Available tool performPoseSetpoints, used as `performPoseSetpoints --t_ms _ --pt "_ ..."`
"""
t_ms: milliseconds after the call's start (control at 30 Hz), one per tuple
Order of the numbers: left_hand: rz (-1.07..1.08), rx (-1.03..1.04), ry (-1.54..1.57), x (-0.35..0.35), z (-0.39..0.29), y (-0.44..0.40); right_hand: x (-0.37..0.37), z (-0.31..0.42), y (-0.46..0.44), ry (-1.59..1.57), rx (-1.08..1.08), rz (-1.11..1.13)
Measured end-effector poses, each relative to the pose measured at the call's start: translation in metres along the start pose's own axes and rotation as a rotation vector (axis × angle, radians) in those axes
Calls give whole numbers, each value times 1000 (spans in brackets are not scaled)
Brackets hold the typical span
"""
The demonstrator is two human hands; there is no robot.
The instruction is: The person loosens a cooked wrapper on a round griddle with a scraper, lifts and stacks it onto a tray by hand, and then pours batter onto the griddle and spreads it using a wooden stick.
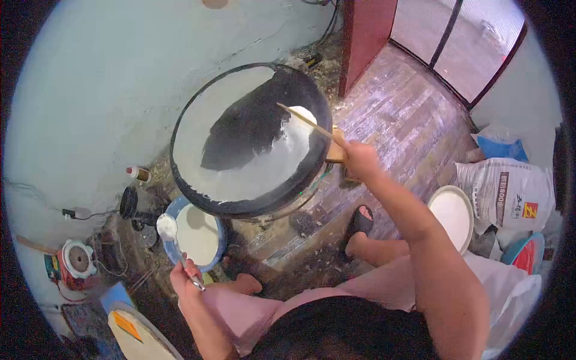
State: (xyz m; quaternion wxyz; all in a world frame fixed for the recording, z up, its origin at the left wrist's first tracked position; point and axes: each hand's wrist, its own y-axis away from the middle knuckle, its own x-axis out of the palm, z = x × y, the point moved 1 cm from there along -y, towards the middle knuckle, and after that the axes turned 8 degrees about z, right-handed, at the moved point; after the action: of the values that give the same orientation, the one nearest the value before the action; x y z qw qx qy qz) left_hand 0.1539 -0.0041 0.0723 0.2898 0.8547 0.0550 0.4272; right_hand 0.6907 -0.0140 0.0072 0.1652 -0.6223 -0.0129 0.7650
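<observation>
On a round black griddle (pixel 243 129), right edge: spreading white batter (pixel 302 133), apparently.
Right hand (pixel 362 159) grips thin wooden stick (pixel 309 124), left hand (pixel 186 278) metal ladle (pixel 168 231); next sweep likely wants lightness.

A person's right arm (pixel 414 210) reaches up from the lower right of the frame, slightly bent, its right hand (pixel 360 159) closed in a grip right of centre; at lower left, the left hand (pixel 187 281) curls tight above a raised left forearm (pixel 207 327).
</observation>
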Motion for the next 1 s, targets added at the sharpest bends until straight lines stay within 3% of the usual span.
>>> performPoseSetpoints --t_ms 33,100,133,233,367,433,500,567,633,667,733,833,900,933,967,1000 --pt "2 1 0 -6 0 -5 2 5 -4 0 0 -2" --pt "-96 4 50 6 3 -3 1 22 5 -373 55 137" --pt "-92 2 58 15 6 0 -2 15 18 -294 -177 229" --pt "-148 -10 56 16 3 -4 -17 -33 21 -78 -232 358" --pt "-206 16 37 25 9 -7 -7 -42 -47 160 -8 345" --pt "-190 18 7 19 9 -13 7 -28 -75 -16 4 61" --pt "-277 -8 77 30 12 -13 1 -16 -66 -101 -40 126" --pt "-223 -20 43 21 8 -17 -5 -20 -52 -184 -90 187" --pt "-170 -26 18 22 8 -23 -7 -58 -37 -176 -299 298" --pt "-197 -10 -7 28 10 -20 -2 -67 -47 -179 -302 300" --pt "-251 16 -11 43 15 -14 8 -90 -81 92 -86 208" --pt "-317 16 -47 42 15 -18 3 -51 -127 71 -90 125" --pt "-309 0 2 31 12 -24 8 -32 -139 -254 18 77" --pt "-305 -17 54 26 10 -26 4 -30 -133 -319 44 226" --pt "-304 -17 53 25 8 -26 1 -37 -125 -319 44 225" --pt "-337 -21 25 28 7 -26 -2 -53 -115 -293 -97 259"
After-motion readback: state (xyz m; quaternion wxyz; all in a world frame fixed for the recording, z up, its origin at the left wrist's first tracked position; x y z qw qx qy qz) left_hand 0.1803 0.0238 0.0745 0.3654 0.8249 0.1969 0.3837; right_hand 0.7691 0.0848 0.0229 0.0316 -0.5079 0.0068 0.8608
